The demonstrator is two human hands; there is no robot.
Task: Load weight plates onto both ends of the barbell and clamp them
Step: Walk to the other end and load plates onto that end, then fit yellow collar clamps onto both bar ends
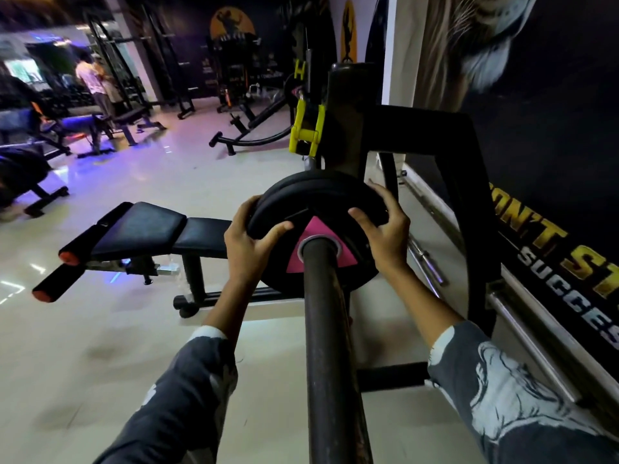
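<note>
Gym floor (pixel 100 329), pale and glossy. A black rack frame (pixel 435 128) stands at right against a dark wall mural. A padded bench (pixel 150 229) lies to the left, just beyond the bar end.

Barbell (pixel 330 346): dark sleeve running from the bottom of view straight away from the person, resting on the rack. Long axis points forward, away from the body. Far end of the bar not in view.

Weight plate (pixel 321 209): black, with a pink triangle around its centre hole. It is threaded on the sleeve, the bar passing through the hole. A second rim edge shows just behind it, so likely two plates stacked; cannot tell if they touch.

Yellow clamp (pixel 306 128): sits beyond the plates near the rack upright; what it grips is not clear.

Left hand (pixel 251 242): grasping the plate's left rim, thumb over the front face, fingers curled behind.
Right hand (pixel 383 226): grasping the right rim likewise. Both equally near, one each side of the bar.

Judgement: the step in hand is seating the plate on this end. The plate lies directly ahead of both hands, so the coming move is a push along the bar axis, away from the body. Uneven pressure would tilt the plate and bind it on the sleeve. No clamp on the near side yet; this end is unclamped.
</note>
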